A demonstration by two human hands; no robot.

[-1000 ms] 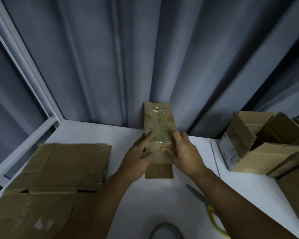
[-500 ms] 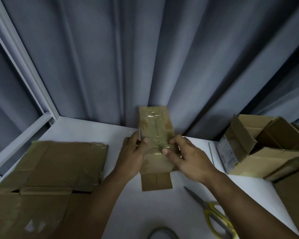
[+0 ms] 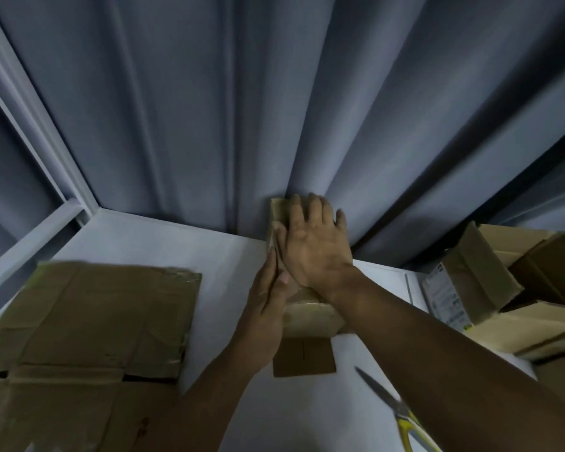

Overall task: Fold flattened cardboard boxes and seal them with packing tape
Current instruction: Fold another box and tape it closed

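Your right hand (image 3: pixel 313 246) lies flat, fingers spread, on the narrow taped box (image 3: pixel 310 318). Your left hand (image 3: pixel 265 314) presses straight-fingered against its left side.

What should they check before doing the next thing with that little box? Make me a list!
1. Right hand flat on top of the small box: ok.
2. Left hand pressed against the box's left side: ok.
3. Near flap folded shut: not ok, it lies flat on the table.
4. Scissors close by: ok, beside the right arm.
5. Tape roll ready: cannot tell, none in view.
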